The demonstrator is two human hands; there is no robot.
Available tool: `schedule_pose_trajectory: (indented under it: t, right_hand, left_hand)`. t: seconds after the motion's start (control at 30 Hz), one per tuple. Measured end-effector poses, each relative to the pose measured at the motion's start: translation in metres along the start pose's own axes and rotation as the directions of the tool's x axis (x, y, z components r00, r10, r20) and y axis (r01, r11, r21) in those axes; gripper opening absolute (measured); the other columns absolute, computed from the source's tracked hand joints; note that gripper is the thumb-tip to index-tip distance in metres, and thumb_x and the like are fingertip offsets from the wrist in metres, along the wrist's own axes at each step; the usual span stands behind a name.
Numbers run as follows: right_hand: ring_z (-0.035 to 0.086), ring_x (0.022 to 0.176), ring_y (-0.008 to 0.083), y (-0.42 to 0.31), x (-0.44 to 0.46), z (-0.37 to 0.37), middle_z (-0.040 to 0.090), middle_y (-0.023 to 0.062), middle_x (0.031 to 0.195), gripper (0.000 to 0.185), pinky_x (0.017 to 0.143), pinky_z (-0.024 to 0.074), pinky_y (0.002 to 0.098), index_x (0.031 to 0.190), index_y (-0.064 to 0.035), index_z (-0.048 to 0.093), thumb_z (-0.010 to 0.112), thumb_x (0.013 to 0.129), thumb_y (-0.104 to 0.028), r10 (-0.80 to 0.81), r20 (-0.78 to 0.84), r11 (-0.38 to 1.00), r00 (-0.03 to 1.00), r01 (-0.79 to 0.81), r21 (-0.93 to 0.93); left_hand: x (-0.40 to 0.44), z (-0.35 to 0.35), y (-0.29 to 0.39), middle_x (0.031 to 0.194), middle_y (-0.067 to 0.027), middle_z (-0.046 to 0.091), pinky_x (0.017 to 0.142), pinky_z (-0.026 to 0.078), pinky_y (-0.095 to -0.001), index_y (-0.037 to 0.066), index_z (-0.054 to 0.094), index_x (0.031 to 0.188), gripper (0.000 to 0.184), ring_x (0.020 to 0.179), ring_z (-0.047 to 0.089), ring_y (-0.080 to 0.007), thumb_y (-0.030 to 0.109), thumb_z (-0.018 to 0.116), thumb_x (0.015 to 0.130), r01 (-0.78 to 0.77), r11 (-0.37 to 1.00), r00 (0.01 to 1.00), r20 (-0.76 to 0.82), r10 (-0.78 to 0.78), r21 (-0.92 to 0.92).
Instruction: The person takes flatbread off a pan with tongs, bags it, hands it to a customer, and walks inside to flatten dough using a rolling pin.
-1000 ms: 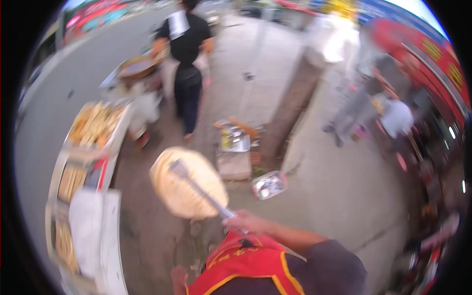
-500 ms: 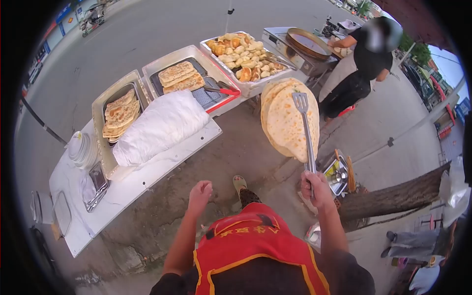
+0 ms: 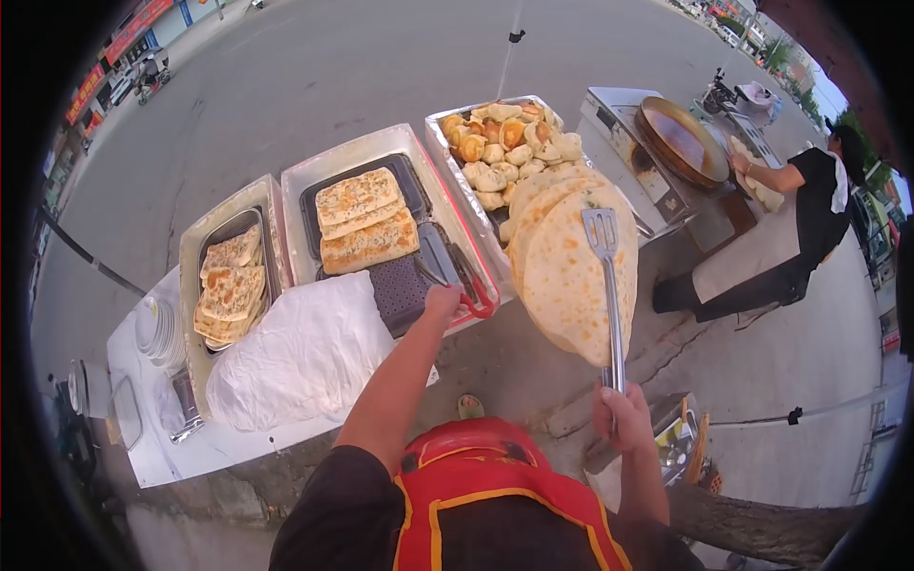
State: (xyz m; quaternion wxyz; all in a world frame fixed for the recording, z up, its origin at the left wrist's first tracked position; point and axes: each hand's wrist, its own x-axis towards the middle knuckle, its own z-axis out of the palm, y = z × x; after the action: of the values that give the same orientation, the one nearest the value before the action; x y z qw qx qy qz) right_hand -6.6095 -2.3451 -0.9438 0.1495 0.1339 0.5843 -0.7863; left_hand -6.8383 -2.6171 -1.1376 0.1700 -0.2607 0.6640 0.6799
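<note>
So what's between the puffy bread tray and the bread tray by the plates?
The middle tray holding browned flatbreads, with red-handled tongs by its near edge; the head view shows that.

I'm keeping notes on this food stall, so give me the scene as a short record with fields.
Left hand: at a red-handled tool beside the middle box; grip unclear
Right hand: gripping the handle of a metal spatula
Spatula head: over the top of overlapping round flatbreads; what supports them underneath is hidden
Middle box contents: browned slabs of bread
White cloth: bunched on the table
Co-worker: near a large round pan
Setting: outdoors, roadside
</note>
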Motion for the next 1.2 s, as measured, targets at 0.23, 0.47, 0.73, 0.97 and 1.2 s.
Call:
schedule_pose_trajectory:
  t: [0.23, 0.47, 0.73, 0.97, 1.2]
  right_hand:
    - [0.038, 0.040, 0.0087, -0.014, 0.032, -0.021, 0.041, -0.0014, 0.057, 0.026, 0.034, 0.0320, 0.0248, 0.073, -0.0073, 0.048, 0.060, 0.091, -0.022, 0.011, -0.059, 1.000, 0.998, -0.012, -0.024]
    - [0.040, 0.038, 0.0094, -0.006, 0.042, -0.010, 0.040, -0.0007, 0.055, 0.029, 0.034, 0.0334, 0.0255, 0.071, -0.0075, 0.047, 0.059, 0.091, -0.024, 0.014, -0.149, 0.999, 0.989, -0.010, 0.030]
    - [0.041, 0.039, 0.0100, -0.010, 0.064, 0.036, 0.043, -0.0004, 0.055, 0.028, 0.034, 0.0330, 0.0251, 0.072, -0.0084, 0.048, 0.059, 0.092, -0.024, 0.038, -0.092, 0.988, 0.995, -0.051, -0.143]
    - [0.041, 0.042, 0.0072, 0.011, 0.155, 0.103, 0.042, -0.0027, 0.058, 0.027, 0.035, 0.0323, 0.0243, 0.075, -0.0098, 0.047, 0.060, 0.093, -0.024, 0.271, 0.181, 0.957, 0.945, -0.244, -0.159]
    - [0.042, 0.043, 0.0083, 0.088, 0.247, 0.175, 0.046, -0.0027, 0.061, 0.029, 0.037, 0.0324, 0.0240, 0.078, -0.0098, 0.053, 0.062, 0.092, -0.033, 0.502, 0.320, 0.858, 0.803, -0.510, -0.067]
  left_hand:
    - [-0.024, -0.020, 0.006, 0.067, -0.0126, 0.062, 0.038, 0.043, -0.0294, -0.008, 0.057, 0.088, 0.023, 0.044, 0.055, -0.0168, 0.015, 0.056, 0.088, -0.103, 0.989, 0.995, 0.025, 0.100, 0.110]
    - [0.014, 0.015, 0.049, 0.070, -0.0145, 0.064, 0.042, 0.049, -0.0314, -0.011, 0.053, 0.095, 0.032, 0.051, 0.063, -0.0205, 0.020, 0.058, 0.089, -0.180, 0.963, 0.980, 0.126, 0.157, 0.200]
    - [0.029, -0.002, 0.037, 0.090, -0.0208, 0.067, 0.065, 0.053, -0.0435, -0.009, 0.056, 0.109, 0.050, 0.075, 0.068, -0.0297, 0.037, 0.061, 0.089, -0.209, 0.865, 0.973, 0.186, 0.137, 0.456]
    - [-0.035, -0.161, 0.039, 0.105, -0.0124, 0.065, 0.101, 0.033, -0.0445, 0.006, 0.066, 0.106, 0.052, 0.104, 0.057, -0.0282, 0.051, 0.067, 0.080, -0.295, -0.166, 0.887, 0.335, 0.317, 0.941]
    - [-0.100, -0.194, 0.010, 0.095, -0.0066, 0.064, 0.104, 0.033, -0.0447, 0.009, 0.070, 0.089, 0.027, 0.100, 0.056, -0.0241, 0.035, 0.069, 0.080, -0.520, -0.079, 0.758, 0.502, 0.417, 0.851]
